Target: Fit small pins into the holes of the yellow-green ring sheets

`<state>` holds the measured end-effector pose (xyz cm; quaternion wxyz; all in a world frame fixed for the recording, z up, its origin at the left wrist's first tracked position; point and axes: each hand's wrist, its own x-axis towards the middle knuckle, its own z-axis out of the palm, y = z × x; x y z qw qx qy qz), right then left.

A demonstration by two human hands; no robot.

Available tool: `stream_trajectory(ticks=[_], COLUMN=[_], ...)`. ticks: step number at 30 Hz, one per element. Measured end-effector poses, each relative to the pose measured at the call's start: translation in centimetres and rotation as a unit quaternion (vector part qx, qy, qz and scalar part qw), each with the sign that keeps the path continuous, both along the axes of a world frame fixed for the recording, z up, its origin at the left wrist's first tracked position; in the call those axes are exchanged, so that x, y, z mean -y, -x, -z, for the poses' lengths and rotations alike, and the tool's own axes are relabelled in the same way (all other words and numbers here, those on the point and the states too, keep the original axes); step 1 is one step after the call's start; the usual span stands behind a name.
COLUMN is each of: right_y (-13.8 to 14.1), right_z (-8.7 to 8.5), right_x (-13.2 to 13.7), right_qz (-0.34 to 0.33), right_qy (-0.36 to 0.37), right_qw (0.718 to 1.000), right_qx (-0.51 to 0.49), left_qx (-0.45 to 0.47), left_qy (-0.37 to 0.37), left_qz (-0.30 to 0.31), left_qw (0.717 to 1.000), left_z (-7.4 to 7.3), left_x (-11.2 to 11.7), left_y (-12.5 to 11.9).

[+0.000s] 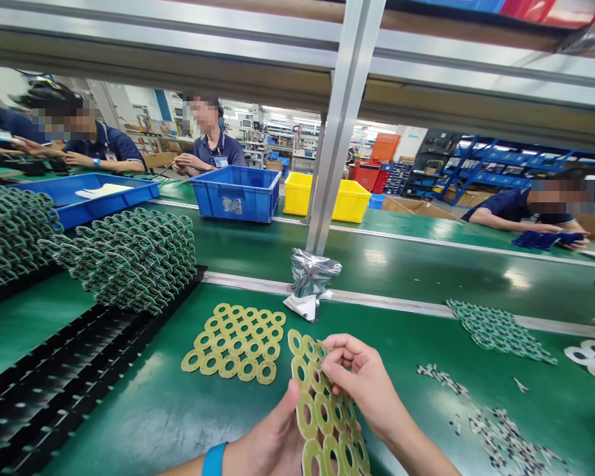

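My left hand [272,439] grips a yellow-green panel of joined ring pieces [327,416] from its left edge, thumb on the front. My right hand [359,377] pinches the panel near its upper end, fingers closed on a ring. A second, similar panel of rings [235,342] lies flat on the green table just beyond my hands. A blue band shows on my left wrist.
Stacks of dark green ring parts [129,258] stand on black slotted trays [54,370] at left. A silver foil bag [310,277] leans by the metal post [337,132]. Green flat parts [498,330] and small scraps [500,430] lie right. Blue bins [235,192], a yellow bin [350,198] and seated co-workers sit beyond.
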<state>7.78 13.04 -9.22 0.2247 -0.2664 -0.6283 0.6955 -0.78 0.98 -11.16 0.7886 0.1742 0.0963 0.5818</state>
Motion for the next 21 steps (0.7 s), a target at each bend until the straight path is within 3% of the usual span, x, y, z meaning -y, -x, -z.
stream_trajectory(ticks=[21], right_y=[-0.15], right_z=[0.41], right_x=[0.56], right_qz=[0.014], right_qy=[-0.024], right_qw=[1.0], right_qx=[-0.004], left_qx=[0.004], left_qy=[0.018], left_qz=[-0.004], left_qw=[1.0], left_z=[0.22], left_x=[-0.13], left_y=[0.05])
